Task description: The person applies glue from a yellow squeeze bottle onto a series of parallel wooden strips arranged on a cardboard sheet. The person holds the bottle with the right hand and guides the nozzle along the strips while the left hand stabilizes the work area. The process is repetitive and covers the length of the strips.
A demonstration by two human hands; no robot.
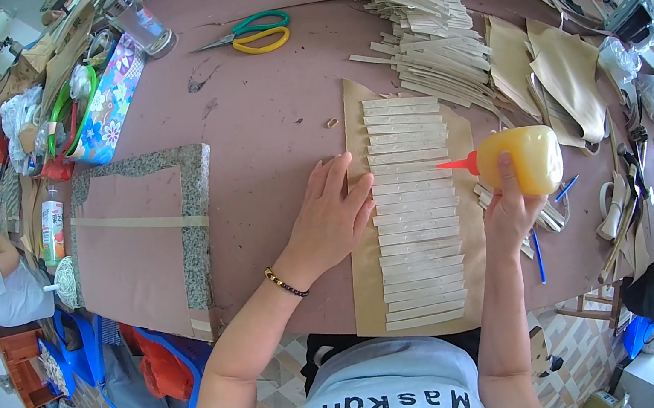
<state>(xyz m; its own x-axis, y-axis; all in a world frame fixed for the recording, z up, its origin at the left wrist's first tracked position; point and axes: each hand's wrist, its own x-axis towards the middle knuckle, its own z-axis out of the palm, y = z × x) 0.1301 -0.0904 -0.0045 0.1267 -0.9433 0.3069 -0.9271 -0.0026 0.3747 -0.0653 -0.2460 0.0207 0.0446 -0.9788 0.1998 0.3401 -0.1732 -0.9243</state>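
Note:
In my right hand is a yellow squeeze glue bottle, tipped on its side. Its red nozzle points left, with the tip over the row of pale strips; whether it touches them I cannot tell. The strips lie side by side, one below another, on a brown paper sheet, and beads of clear glue seem to dot them. My left hand rests on the sheet's left edge with its fingers apart, fingertips by the strips' left ends. A beaded bracelet circles that wrist.
Loose strips are heaped at the far right, beside brown leather-like pieces. Scissors with green and yellow handles lie farther back. A stone slab sits at left, near a drink bottle. Two other people are at the sides.

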